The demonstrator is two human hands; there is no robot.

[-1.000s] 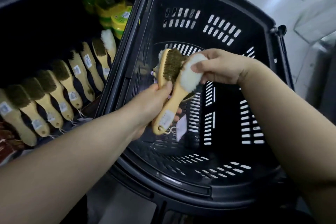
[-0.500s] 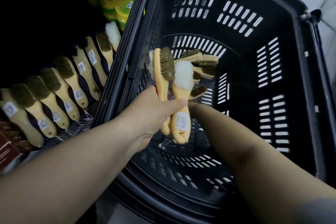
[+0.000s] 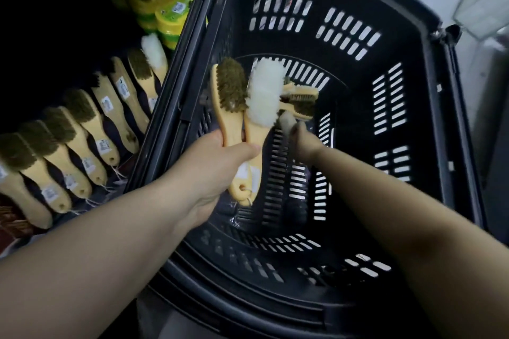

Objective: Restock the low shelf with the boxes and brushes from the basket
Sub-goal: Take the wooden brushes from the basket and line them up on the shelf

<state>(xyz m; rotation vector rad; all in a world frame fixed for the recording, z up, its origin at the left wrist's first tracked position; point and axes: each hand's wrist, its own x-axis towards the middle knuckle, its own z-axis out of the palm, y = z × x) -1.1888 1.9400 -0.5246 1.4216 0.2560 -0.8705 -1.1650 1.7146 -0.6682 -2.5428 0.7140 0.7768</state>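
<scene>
Since half a second ago the right hand has pushed deeper into the basket. Its fingertips are now at a white fluffy brush beside the loose brushes mid-frame, too blurry to tell if it's gripping. The left hand stays wrapped round two handles, bristle brush and wool brush, heads up. The shelved brushes line the low shelf at left. The sticker labels are unreadable.
</scene>
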